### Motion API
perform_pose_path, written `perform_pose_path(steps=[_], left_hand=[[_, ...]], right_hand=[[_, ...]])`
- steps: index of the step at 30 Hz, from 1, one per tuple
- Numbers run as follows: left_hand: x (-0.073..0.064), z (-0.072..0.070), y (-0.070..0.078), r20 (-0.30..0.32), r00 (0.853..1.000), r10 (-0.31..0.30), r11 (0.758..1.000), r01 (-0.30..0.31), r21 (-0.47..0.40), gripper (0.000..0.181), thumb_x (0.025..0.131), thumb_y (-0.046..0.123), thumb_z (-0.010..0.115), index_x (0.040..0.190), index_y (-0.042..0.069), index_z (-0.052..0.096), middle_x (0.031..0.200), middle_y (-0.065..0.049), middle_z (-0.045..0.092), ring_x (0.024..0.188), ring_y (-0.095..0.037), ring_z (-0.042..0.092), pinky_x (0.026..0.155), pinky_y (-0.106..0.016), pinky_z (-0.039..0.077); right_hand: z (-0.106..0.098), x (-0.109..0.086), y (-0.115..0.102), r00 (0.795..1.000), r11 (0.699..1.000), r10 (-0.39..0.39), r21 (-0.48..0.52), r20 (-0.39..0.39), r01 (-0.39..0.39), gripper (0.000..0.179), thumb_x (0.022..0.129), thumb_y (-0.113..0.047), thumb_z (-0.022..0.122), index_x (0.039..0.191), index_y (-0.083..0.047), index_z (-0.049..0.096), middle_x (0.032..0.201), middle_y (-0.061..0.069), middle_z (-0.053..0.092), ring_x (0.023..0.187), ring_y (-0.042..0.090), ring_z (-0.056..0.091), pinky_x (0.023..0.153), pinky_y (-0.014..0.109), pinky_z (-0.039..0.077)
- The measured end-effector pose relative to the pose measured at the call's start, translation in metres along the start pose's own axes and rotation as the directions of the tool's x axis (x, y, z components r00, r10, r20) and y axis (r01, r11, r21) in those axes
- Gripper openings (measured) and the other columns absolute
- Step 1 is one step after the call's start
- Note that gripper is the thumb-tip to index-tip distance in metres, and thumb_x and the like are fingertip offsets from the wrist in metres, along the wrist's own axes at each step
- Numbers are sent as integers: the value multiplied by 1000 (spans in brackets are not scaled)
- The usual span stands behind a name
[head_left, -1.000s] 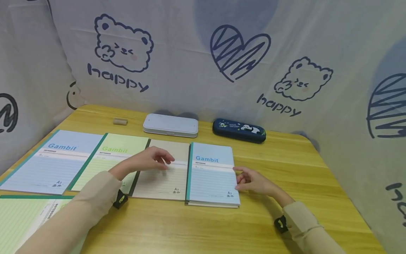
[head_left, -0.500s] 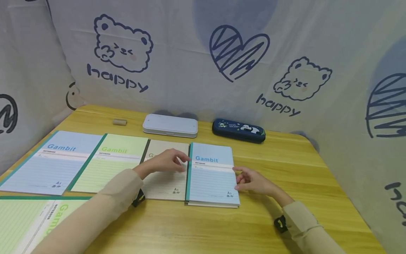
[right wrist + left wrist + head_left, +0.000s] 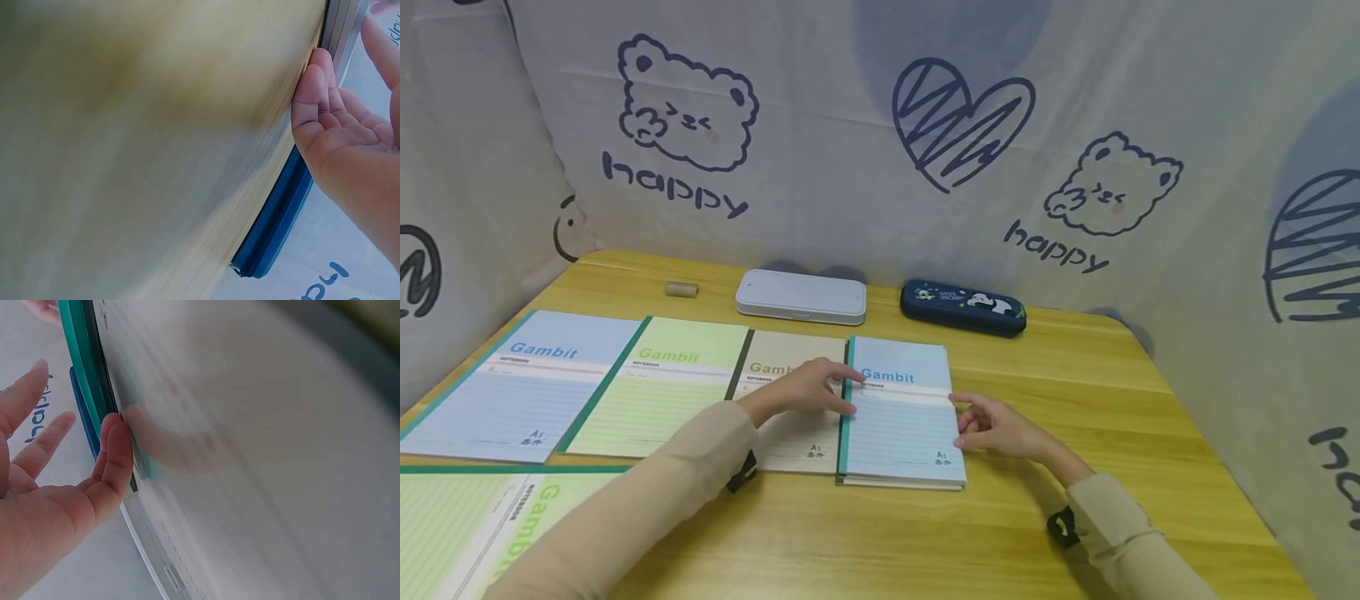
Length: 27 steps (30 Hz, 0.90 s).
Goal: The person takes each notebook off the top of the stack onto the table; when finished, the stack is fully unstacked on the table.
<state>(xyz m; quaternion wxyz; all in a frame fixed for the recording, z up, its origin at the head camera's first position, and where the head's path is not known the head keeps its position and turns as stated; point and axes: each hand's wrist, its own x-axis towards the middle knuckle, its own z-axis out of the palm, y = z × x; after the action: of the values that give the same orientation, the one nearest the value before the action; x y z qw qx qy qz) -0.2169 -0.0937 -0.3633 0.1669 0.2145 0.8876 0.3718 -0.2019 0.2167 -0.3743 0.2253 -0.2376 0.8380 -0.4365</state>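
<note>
Loosely bent fingers on both hands, bracketing the stack [image 3: 898,425] from its two sides. Left hand [image 3: 801,387]: thumb and index apart at the spine side, lower fingers up against the teal spine in the left wrist view; hand wraps round nothing. Right hand [image 3: 996,425]: fingertips touching the stack's right edge, thumb and index apart, same loose shape. Stack lies flat on the table [image 3: 1000,533], blue cover up, dark spine showing underneath.

Tan notebook [image 3: 805,442] just left of the stack, partly under the left hand and forearm. Green notebook [image 3: 658,400] further left, blue notebook [image 3: 542,392] leftmost in that row. Turned notebook [image 3: 437,542], also green, well left of the stack and nearer the person. Behind the stack: white case [image 3: 801,296] to the left, navy case [image 3: 962,308] to the right, brown cylinder [image 3: 681,289] well left. Printed curtain [image 3: 820,167] beyond.
</note>
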Motion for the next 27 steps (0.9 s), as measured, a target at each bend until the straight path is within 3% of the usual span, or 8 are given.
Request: perform_pose_path(steps=[6,11,18,27], left_hand=[[4,5,3,24,1000,6,999,-7,33,61,74,23,73,128,9,49,130,-20,40,99,-25,50,84,-36,40],[5,9,7,25,1000,6,995,-8,101,67,72,25,75,131,9,46,126,-22,39,97,-24,42,83,-35,36],[6,16,7,21,995,-97,990,94,109,73,69,31,76,134,20,43,119,-18,35,101,-26,41,86,-40,37],[1,21,15,-2,993,-117,981,116,152,72,69,29,76,134,24,43,119,-20,34,101,-27,44,86,-41,39]], right_hand=[[0,1,1,1000,1000,2,-3,0,-2,67,80,-6,66,132,13,28,92,14,55,80,21,50,66,21,43],[0,1,1,1000,1000,-1,5,2,1,67,80,-5,66,131,13,28,91,14,54,80,21,50,66,21,43],[0,1,2,1000,1000,3,12,-1,-3,67,80,-6,66,132,13,28,92,13,54,80,20,50,66,21,43],[0,0,1,1000,1000,-3,6,2,3,67,80,-6,65,132,13,27,91,13,54,80,20,50,66,21,43]])
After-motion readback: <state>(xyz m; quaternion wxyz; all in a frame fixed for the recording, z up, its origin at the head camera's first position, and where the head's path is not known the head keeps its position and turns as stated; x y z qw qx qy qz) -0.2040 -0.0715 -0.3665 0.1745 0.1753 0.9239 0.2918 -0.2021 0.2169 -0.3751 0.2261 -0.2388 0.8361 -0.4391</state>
